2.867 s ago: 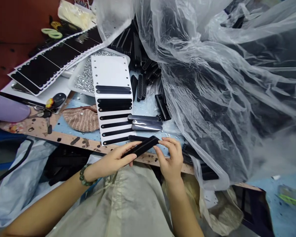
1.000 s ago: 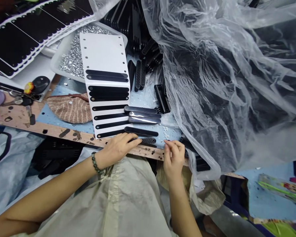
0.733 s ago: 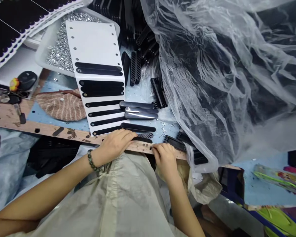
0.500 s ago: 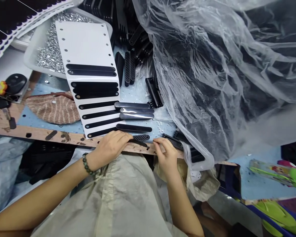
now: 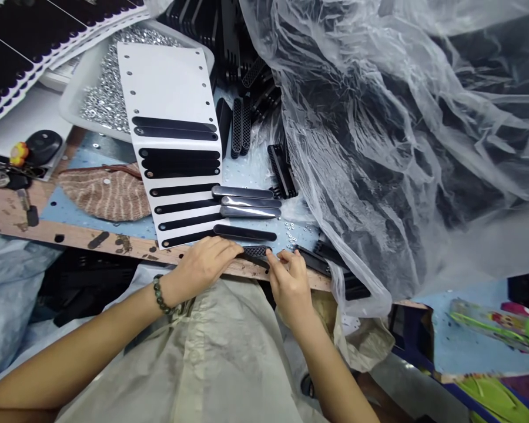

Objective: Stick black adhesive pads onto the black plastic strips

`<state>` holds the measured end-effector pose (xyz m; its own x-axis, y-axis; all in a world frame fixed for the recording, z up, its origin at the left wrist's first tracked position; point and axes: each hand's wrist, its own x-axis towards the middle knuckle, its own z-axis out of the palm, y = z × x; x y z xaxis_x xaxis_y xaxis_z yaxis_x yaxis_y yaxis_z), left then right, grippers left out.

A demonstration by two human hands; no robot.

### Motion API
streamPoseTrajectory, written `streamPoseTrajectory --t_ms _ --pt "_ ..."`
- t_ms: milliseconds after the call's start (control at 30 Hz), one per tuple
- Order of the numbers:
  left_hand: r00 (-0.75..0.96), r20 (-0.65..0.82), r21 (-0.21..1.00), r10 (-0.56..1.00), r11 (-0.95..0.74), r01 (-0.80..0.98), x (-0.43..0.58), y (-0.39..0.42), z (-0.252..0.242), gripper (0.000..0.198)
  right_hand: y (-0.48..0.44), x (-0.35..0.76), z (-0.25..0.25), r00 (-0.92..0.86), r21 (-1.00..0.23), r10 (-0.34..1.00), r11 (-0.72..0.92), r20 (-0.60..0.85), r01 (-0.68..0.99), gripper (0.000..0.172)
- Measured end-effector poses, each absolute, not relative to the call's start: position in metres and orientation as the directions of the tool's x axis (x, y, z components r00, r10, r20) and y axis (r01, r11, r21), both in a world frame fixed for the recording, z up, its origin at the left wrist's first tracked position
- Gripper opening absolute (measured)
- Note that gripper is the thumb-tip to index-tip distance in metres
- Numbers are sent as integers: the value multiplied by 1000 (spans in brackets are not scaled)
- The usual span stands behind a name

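A short black bar with a honeycomb-textured face point(image 5: 255, 251) lies at the table's front edge, between my hands. My left hand point(image 5: 206, 261) has its fingers closed at the bar's left end and covers that part. My right hand point(image 5: 291, 285) is at the other end, its leftmost fingertip on the bar and its other fingers bent. Whether something small is under those fingertips is hidden. Just behind lies a smooth black strip point(image 5: 245, 233), and farther back are several glossy dark strips point(image 5: 251, 202). Tiny metal nuts point(image 5: 290, 230) are scattered to the right.
A white sheet with black adhesive strips point(image 5: 170, 76) leans over a tub of small metal parts point(image 5: 77, 117). A striped pouch point(image 5: 108, 194) and keys point(image 5: 24, 200) lie left. Clear plastic sheeting point(image 5: 357, 147) covers the right side. Black slotted parts point(image 5: 283, 170) stand behind.
My right hand has moved left from beside the scattered nuts to the textured bar's right end. My left hand stays at the bar's left end. The whole view has shifted slightly.
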<state>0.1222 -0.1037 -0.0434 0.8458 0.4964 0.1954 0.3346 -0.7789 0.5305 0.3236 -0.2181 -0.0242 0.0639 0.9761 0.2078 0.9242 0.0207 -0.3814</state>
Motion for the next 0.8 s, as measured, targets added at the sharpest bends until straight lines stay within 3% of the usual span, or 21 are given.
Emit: streamPoseTrajectory --t_ms 200,267,400,467,633,800 --pt "845 189 545 500 -769 333 123 -105 -44 23 -212 317 -5 226 -722 966 -69 123 688 37" --pt "841 184 550 508 -763 340 123 -105 -44 22 -205 310 -4 198 -747 977 -74 78 660 39" --pt "793 181 633 581 -686 358 114 -103 -42 36 -192 300 -13 168 -751 985 -76 47 655 3" --pt "751 170 682 638 -627 378 106 -101 -41 40 -189 299 -18 182 -758 983 -95 31 645 4" --pt "717 132 708 684 -572 415 96 -99 -40 18 -189 297 -16 215 -756 976 -154 -18 636 2" --pt "723 99 688 683 -573 446 98 -98 -42 17 -205 297 7 81 -862 986 85 144 499 16"
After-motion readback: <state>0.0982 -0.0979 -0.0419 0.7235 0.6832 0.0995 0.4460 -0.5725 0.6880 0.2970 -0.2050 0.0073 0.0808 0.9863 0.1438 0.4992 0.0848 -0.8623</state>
